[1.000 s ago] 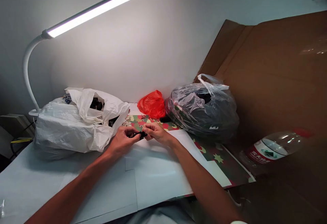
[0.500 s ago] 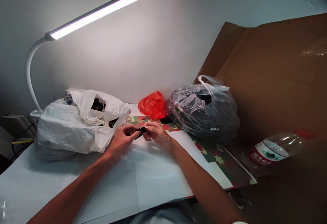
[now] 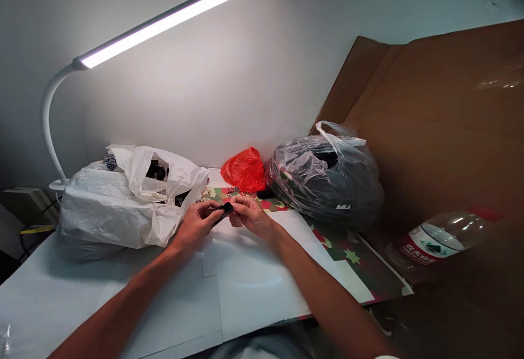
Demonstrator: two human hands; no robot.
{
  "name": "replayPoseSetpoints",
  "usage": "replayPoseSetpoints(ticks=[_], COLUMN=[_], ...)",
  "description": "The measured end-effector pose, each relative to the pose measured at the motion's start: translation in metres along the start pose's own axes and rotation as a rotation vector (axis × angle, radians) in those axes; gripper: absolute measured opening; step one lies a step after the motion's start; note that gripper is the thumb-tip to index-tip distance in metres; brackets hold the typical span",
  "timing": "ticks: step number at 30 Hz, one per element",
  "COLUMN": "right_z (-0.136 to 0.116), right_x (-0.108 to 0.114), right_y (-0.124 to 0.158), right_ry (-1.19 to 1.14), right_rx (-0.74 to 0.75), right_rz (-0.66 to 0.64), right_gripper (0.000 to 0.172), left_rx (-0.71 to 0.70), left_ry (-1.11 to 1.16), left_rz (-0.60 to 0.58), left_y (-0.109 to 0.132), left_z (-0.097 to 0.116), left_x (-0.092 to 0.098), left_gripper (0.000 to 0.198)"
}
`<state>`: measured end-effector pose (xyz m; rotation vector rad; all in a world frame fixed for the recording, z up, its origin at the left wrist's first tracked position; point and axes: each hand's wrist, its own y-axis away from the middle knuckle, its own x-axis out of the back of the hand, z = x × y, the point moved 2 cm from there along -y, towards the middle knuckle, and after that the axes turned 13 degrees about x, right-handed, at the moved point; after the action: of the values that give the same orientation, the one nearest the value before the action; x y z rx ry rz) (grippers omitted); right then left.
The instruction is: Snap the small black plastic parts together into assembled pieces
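Clearly, what matters most is how the small black piece [image 3: 222, 214] lies between our two hands, low above the bench [image 3: 254, 293]. Its long axis goes aslant, from the fingers of our left hand [image 3: 198, 222] at the near end, up and rightward to the fingertips of our right hand [image 3: 250, 216]. The left hand is the nearer one, for it grasps the piece between thumb and fingers. The right hand has its thumb and fingertips drawn together at the far end; whether they pinch something tiny, or only touch the piece, we cannot tell.

The piece is narrow, dark and a little shiny, so we judge it to be hard plastic. Behind our hands, small grains lie on a camouflage-patterned sheet [image 3: 344, 250], too fine for us to name. To the left stands a crumpled white bag [image 3: 106, 206], opaque and full of folds; behind is a thin red bag [image 3: 244, 171], and to the right a bulging transparent bag [image 3: 327, 176] with dark contents.
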<state>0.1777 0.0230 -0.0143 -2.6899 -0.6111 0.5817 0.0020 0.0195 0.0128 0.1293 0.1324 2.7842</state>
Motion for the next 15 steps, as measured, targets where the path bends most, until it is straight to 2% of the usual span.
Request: replayPoseSetpoints(ticks=[4,11,15], right_z=[0.0,-0.002,-0.002], right_x=[-0.001,0.004,0.002], right_y=[-0.001,-0.002,-0.001], right_ry=[0.013,0.081,0.113], right_rx=[0.013,0.048,0.07], right_rz=[-0.005,0.031,-0.002], right_gripper=[0.051,0.053,0.05], left_rx=[0.032,0.11,0.162], left_ry=[-0.014,0.043,0.092], left_rz=[-0.024,-0.168,-0.231], left_y=[0.0,0.001,0.001], left_z=[-0.001,-0.004,-0.011], left_x=[-0.001,-0.006,-0.011], left_gripper=[0.037,0.05,0.055])
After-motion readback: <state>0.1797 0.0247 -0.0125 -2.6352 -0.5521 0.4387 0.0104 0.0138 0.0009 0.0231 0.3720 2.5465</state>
